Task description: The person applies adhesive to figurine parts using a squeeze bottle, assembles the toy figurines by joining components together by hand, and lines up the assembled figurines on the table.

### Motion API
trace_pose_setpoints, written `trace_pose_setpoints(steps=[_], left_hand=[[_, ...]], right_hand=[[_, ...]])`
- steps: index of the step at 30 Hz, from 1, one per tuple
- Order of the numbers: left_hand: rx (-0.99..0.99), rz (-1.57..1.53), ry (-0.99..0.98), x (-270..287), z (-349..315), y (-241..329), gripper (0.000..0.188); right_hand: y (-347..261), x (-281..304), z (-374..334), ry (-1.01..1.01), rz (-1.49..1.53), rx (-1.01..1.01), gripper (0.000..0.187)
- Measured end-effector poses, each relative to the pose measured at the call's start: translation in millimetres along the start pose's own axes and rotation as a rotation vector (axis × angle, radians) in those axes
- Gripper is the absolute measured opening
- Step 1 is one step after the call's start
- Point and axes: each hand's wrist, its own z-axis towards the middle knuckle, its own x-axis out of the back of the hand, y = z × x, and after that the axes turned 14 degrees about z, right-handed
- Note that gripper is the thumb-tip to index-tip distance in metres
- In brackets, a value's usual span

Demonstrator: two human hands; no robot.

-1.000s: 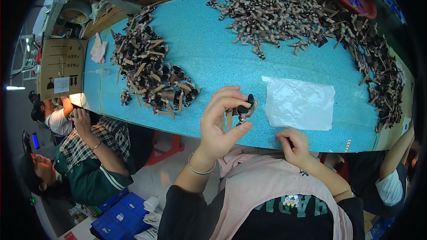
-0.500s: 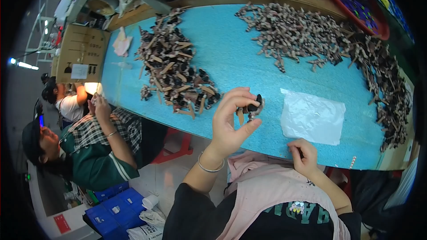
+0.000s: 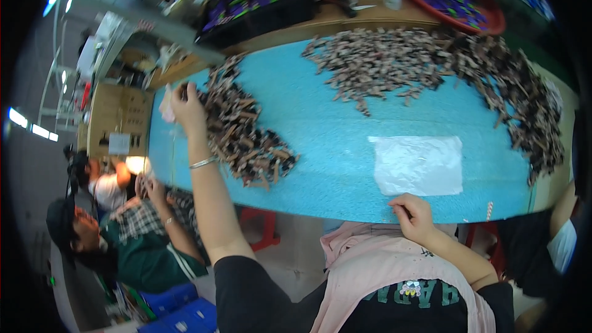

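Note:
My left hand (image 3: 189, 111) is stretched to the far left of the table, its fingers pinched around a small dark piece (image 3: 184, 92), which is blurred. Just beside it lies a crumpled pale pink-white scrap (image 3: 167, 106). Below and right of that hand spreads a heap of small dark pieces (image 3: 243, 129) with flat tan sticks among them. At the table's near edge rests my right hand (image 3: 417, 217), fingers curled in and nothing visible in them. Flat in front of it lies a white plastic sheet (image 3: 419, 165).
Small mottled pieces (image 3: 370, 65) cover the back of the blue table (image 3: 320, 166), and darker ones (image 3: 524, 108) run down its right side. Behind stand a black tray (image 3: 259, 15) and a red basin (image 3: 498, 18). A cardboard box (image 3: 117, 117) and a seated co-worker (image 3: 135, 234) are at left.
My left hand has swung from in front of me to the far left, over the heap's edge, with the small dark piece. My right hand stays by the near edge. The view has shifted.

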Motion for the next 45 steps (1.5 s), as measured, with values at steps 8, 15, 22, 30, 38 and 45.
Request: trace_pose_setpoints(steps=[8, 15, 22, 30, 38, 45], left_hand=[[-0.159, 0.242, -0.148, -11, 1, -23, 0.029], [-0.535, -0.157, -0.51, -2, -113, 156, 0.019], [-1.022, -0.354, -0.981, -35, -253, 305, 0.024], [-1.207, -0.583, -0.905, -90, -375, 459, 0.045], [-1.162, -0.46, -0.784, -117, -437, 499, 0.053], [-1.146, -0.506, -1.01, -53, -410, 420, 0.051]], right_hand=[[10, 5, -10, -0.049, 0.079, 0.017, 0.012], [-2, 33, -14, -0.112, 0.335, 0.048, 0.015], [-7, 159, -45, 0.66, -0.12, 0.207, 0.017], [29, 323, -73, 1.227, -0.609, 0.086, 0.036], [51, 331, -64, 0.976, -0.737, -0.039, 0.059], [22, 275, -88, 0.604, -0.595, -0.01, 0.069]])
